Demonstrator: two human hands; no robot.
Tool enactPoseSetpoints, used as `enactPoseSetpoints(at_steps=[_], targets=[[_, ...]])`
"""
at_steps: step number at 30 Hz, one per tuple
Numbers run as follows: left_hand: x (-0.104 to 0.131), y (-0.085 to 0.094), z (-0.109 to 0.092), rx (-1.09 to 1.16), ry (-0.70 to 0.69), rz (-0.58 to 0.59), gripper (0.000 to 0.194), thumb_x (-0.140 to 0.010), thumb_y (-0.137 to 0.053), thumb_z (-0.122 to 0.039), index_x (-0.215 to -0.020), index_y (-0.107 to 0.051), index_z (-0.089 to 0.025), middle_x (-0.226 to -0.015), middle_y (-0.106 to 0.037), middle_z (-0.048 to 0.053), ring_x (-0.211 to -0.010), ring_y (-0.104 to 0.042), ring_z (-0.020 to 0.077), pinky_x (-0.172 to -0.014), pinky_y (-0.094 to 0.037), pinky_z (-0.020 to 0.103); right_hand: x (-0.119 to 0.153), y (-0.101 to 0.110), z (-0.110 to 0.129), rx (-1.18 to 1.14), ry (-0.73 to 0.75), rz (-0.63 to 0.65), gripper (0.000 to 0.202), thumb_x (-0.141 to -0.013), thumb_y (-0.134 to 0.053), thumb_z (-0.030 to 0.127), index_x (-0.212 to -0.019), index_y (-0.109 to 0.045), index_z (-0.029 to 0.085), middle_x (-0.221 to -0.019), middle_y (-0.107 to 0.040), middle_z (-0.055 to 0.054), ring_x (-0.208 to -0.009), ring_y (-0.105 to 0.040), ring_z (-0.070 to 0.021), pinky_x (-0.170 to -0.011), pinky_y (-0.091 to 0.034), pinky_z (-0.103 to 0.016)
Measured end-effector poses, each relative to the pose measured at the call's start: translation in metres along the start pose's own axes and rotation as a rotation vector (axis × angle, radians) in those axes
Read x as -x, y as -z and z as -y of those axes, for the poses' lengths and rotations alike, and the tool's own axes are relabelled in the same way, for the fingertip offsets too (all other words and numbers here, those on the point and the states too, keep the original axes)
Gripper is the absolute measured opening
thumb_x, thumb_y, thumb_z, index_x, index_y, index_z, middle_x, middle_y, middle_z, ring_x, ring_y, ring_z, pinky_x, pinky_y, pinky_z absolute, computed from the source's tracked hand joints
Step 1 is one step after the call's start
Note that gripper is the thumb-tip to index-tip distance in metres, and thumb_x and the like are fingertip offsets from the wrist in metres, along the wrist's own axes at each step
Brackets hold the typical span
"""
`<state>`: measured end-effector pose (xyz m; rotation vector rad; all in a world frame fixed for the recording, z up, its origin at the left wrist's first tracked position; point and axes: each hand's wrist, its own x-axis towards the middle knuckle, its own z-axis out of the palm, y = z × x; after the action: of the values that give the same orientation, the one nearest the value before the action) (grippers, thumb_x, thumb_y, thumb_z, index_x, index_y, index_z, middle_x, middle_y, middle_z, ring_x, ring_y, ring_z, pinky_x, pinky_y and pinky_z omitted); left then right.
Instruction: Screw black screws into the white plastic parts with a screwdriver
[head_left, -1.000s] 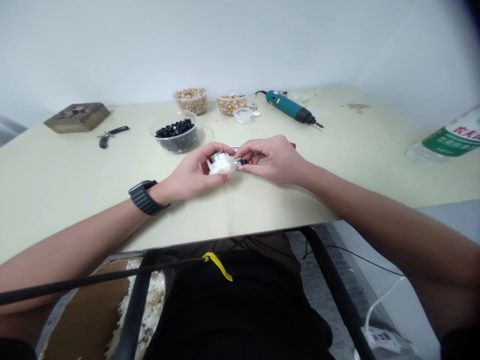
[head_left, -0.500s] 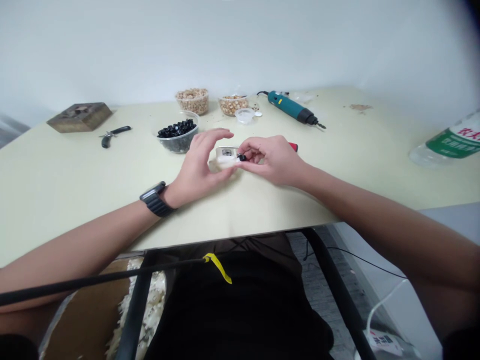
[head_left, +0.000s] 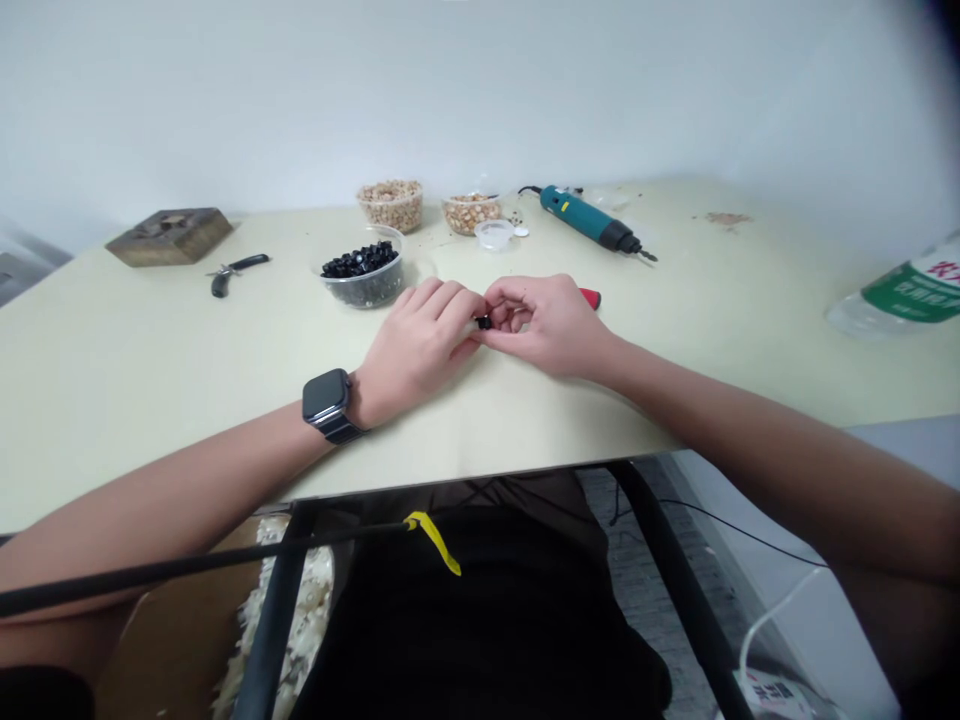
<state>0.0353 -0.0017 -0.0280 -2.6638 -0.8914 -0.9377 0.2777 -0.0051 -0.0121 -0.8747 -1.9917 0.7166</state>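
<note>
A small black piece [head_left: 484, 323] sits between the fingertips of my right hand [head_left: 545, 325], at the middle of the table. My left hand [head_left: 429, 340], with a watch on its wrist, is closed, its fingertips meeting the right ones at the piece. What the left fingers hold is mostly hidden behind them. Behind my left hand stands a clear round tub [head_left: 365, 285] of black pieces. The end of a red object [head_left: 591, 298] shows behind my right hand.
Two tubs of tan pieces [head_left: 391, 212] [head_left: 471, 215], a small clear cup [head_left: 494, 235] and a teal rotary tool [head_left: 585, 220] lie at the back. Pliers [head_left: 235, 272] and a wooden block [head_left: 171, 237] are left; a bottle [head_left: 896, 295] lies right.
My left hand has turned palm down and its fingers have closed, covering the small white and clear item seen before between the hands. My right hand stays on the black piece.
</note>
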Motion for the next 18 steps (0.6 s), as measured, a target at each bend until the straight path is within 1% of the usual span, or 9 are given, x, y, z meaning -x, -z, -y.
enactPoseSetpoints(at_steps=[4, 9, 13, 18], targets=[[-0.0015, 0.0036, 0.0024, 0.087, -0.03, -0.003, 0.015, -0.121, -0.059, -0.03, -0.131, -0.069, -0.024, -0.126, -0.081, 0.014, -0.118, -0.071, 0.0344, -0.102, -0.059, 0.052, -0.0016, -0.0006, -0.001, -0.062, -0.014, -0.012, 0.023, -0.086, -0.092, 0.035, -0.093, -0.073, 0.024, -0.08, -0.069, 0.001, -0.076, -0.058, -0.0182, -0.068, -0.046, -0.035], [-0.0018, 0.0051, 0.0062, 0.121, -0.003, 0.017, 0.016, -0.122, -0.06, -0.036, -0.131, -0.07, -0.026, -0.125, -0.08, 0.013, -0.118, -0.071, 0.0349, -0.106, -0.06, 0.054, -0.0024, -0.0006, -0.0016, -0.093, -0.044, 0.005, 0.034, -0.088, -0.099, 0.045, -0.095, -0.073, 0.024, -0.085, -0.07, -0.001, -0.081, -0.06, -0.0194, -0.068, -0.046, -0.034], [-0.0017, 0.0052, 0.0075, 0.126, -0.024, 0.011, 0.015, -0.121, -0.061, -0.033, -0.131, -0.07, -0.026, -0.125, -0.081, 0.012, -0.117, -0.071, 0.0342, -0.105, -0.06, 0.052, -0.0017, -0.0009, -0.0017, -0.113, -0.049, 0.01, 0.041, -0.088, -0.102, 0.052, -0.097, -0.074, 0.024, -0.085, -0.069, -0.001, -0.081, -0.059, -0.019, -0.066, -0.044, -0.034], [-0.002, 0.0044, 0.0069, 0.136, -0.012, 0.016, 0.016, -0.119, -0.058, -0.025, -0.129, -0.07, -0.026, -0.125, -0.08, 0.012, -0.119, -0.071, 0.0339, -0.107, -0.059, 0.053, 0.0, -0.0019, -0.0012, -0.106, -0.05, 0.004, 0.042, -0.088, -0.104, 0.052, -0.097, -0.073, 0.024, -0.085, -0.069, -0.001, -0.08, -0.06, -0.019, -0.065, -0.044, -0.034]])
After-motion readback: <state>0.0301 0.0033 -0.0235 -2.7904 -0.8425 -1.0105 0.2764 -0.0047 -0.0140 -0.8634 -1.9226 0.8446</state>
